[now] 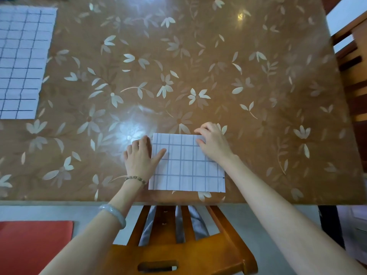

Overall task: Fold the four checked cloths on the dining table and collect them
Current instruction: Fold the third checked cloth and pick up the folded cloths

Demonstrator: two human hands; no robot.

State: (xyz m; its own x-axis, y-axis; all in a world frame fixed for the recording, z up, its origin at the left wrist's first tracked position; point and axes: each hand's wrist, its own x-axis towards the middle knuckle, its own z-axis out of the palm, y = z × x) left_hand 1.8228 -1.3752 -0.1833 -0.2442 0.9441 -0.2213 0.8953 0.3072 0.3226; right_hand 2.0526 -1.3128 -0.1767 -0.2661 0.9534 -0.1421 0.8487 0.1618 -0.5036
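A folded checked cloth [186, 165], white with thin dark lines, lies as a small rectangle on the bench [258, 96], just inside its near edge and a little right of the middle. The left hand [140, 158] lies flat and relaxed at the cloth's left edge. Its thumb rests on the fabric, while the straight fingers lie on the bench just beside it. The right hand [212, 144] sits on the far right corner of the same cloth, fingers curled and thumb on top, pinching that corner.

A spread checked cloth [19, 62] lies flat, well apart from the hands, at the far left of the bench, cut off by the left edge of the view. A thin sliver of something pale and dark shows at the top left corner, too little to tell what it is. The bench surface is glossy brown with pale flowers and leaves, and light glares off it just beyond the left hand.

A wooden chair [178, 253] stands pushed in between the person and the bench. Both forearms reach over its slatted back, and grey fabric shows between the slats. A second wooden chair [355, 72] stands at the right end of the bench. A red mat [33, 245] lies on the grey floor at the lower left. The left arm wears a bead bracelet [137, 178] at the wrist and a pale bangle [114, 215] lower down the forearm.
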